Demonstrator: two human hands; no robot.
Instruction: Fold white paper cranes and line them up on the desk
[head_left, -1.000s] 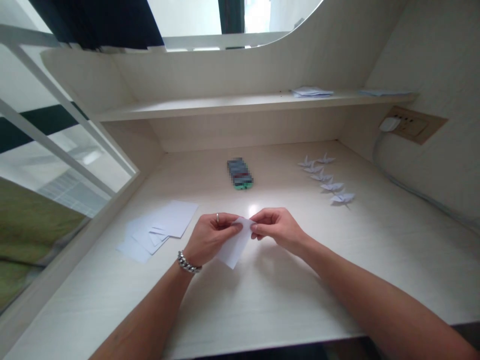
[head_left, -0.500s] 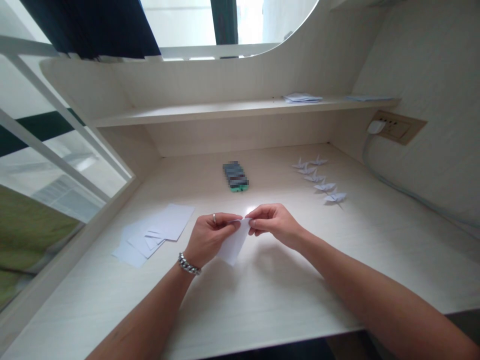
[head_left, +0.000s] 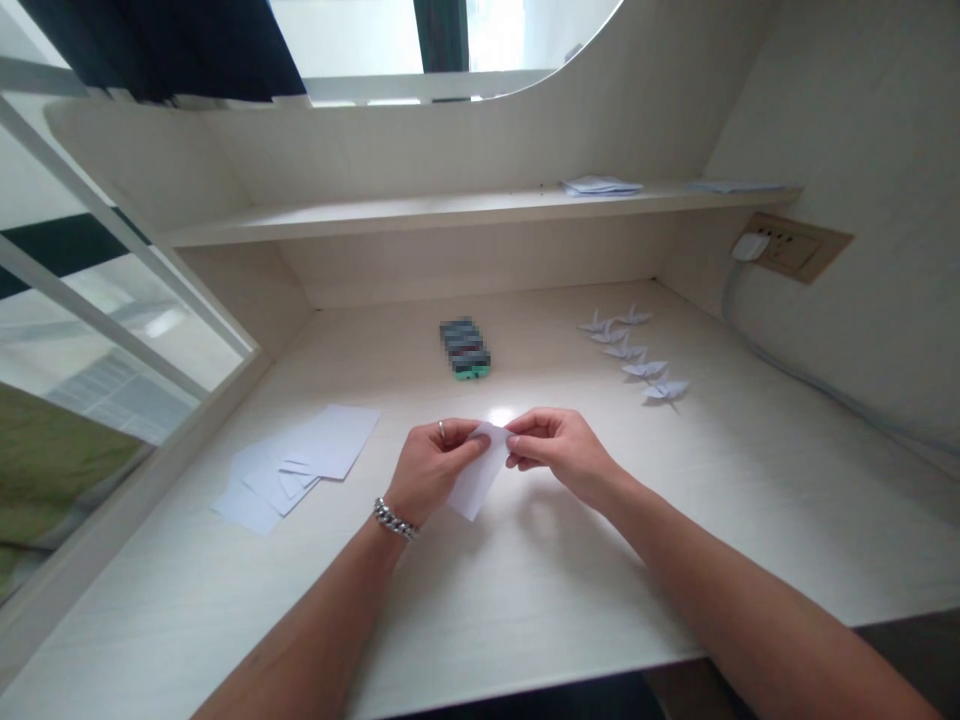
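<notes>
A small folded sheet of white paper (head_left: 475, 487) is held above the desk between both hands. My left hand (head_left: 433, 463), with a ring and a chain bracelet, pinches it along its upper left part, thumb on top. The fingertips of my right hand (head_left: 559, 447) are closed on its upper right corner. The paper's lower end hangs down toward the desk. Fingers hide part of its upper edge, so the exact folds cannot be made out.
Loose white paper sheets (head_left: 330, 445) overlap on the desk's left side. A blurred dark object with a green end (head_left: 471, 372) lies at the middle back. Several folded paper cranes (head_left: 645, 370) stand at the right. Papers (head_left: 601, 186) rest on the shelf (head_left: 420, 222). A cable (head_left: 817, 384) runs from the wall socket (head_left: 801, 248).
The left hand has turned a little, and more of the paper's top edge now shows between the hands. The camera view has shifted slightly.
</notes>
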